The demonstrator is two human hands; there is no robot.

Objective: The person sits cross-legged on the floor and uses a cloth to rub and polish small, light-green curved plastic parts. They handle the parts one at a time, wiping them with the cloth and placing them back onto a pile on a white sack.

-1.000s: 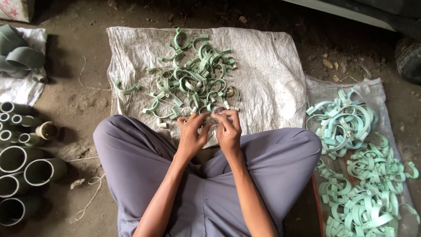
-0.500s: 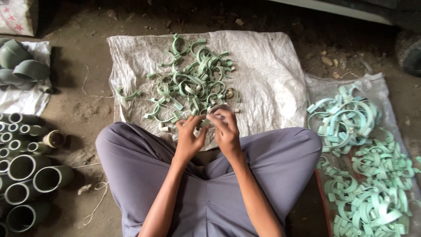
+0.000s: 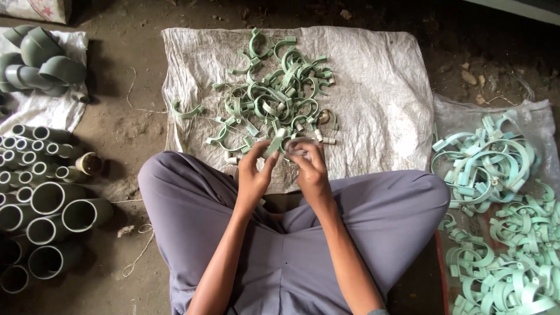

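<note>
Grey-green pipe sections (image 3: 52, 207) stacked at your far left. Woven sack (image 3: 373, 99) ahead carries a clamp pile (image 3: 274, 96). Your left hand (image 3: 255, 175) pinches one green clamp (image 3: 273, 144); right hand (image 3: 309, 166) fingers curl against it. Paler clamps (image 3: 496, 169) far right.

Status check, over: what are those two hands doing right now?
Left hand and right hand together pinch one green pipe clamp. Loose clamp pile on the sack just ahead. Nothing blocking.
</note>
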